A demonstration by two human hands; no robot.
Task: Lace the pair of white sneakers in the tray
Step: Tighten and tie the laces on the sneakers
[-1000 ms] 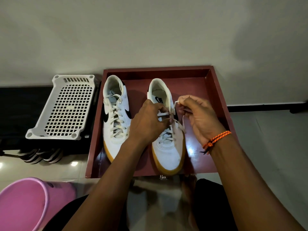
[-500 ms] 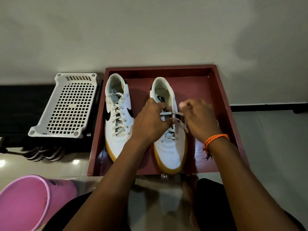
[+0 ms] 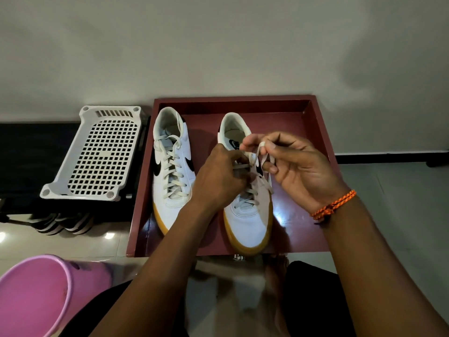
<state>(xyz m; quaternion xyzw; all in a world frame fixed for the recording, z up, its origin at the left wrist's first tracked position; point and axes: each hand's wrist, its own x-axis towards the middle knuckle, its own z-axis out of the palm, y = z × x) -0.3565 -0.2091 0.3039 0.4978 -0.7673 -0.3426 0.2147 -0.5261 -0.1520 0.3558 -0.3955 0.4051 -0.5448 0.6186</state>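
Right hand point(image 3: 298, 166) lifted the flat lace point(image 3: 258, 152).

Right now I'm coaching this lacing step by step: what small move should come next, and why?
Probably draw the lace snug with the right hand while the left hand steadies the right sneaker: the lace end is pinched above its top eyelets, and the left sneaker already looks laced.
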